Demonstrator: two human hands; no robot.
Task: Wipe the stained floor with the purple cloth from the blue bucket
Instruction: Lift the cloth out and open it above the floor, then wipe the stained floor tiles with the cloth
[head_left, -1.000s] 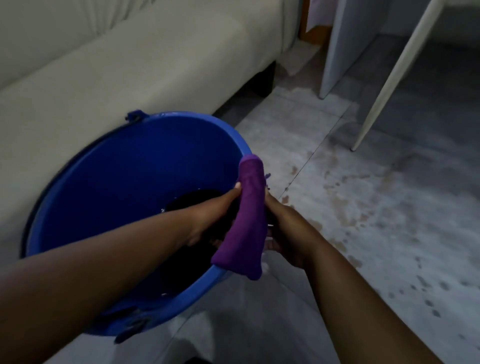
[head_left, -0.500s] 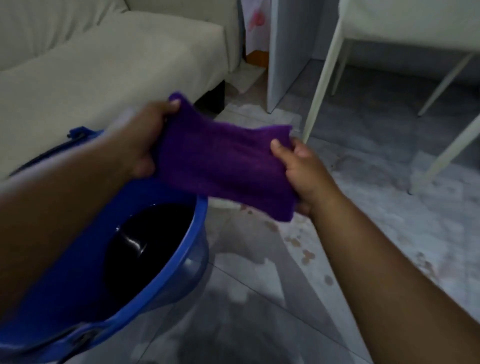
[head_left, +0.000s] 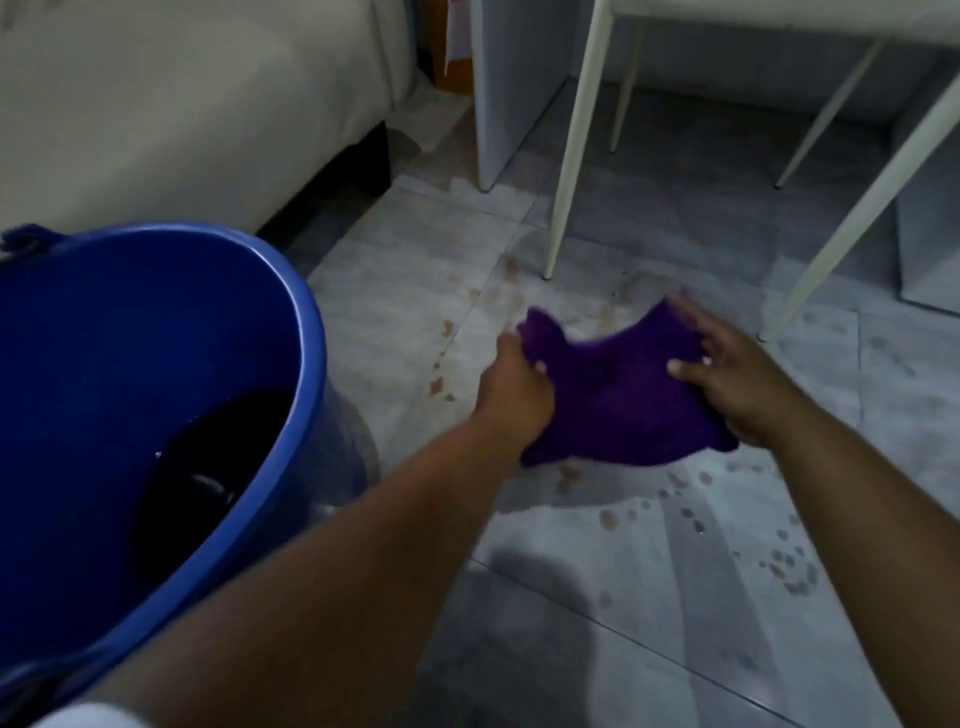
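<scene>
Head camera: a person reaches both bare arms forward and down over a grey tiled floor (head_left: 649, 597) marked with brownish spots. The left hand (head_left: 514, 387) is curled into a loose fist, gripping the left edge of the purple cloth (head_left: 618, 405) with the knuckles toward the camera. The right hand (head_left: 737, 374) lies on the cloth's right side with fingers (head_left: 691, 322) spread and thumb pressed on the fabric; motion blur makes it unclear whether it pinches the edge or only presses on it. The cloth hangs stretched between the two hands, low over the stains, and whether it touches the tiles cannot be told. The blue bucket (head_left: 291, 332), holding dark water, stands to the left, apart from the cloth, beside a cream sofa (head_left: 182, 114). White chair legs (head_left: 571, 140) rise just beyond the hands.

Half a second earlier the cloth was held up at chest level, spread over the bucket's rim; it has since been carried right and down, away from the bucket and toward the stained tiles, with both arms now extended further.
</scene>
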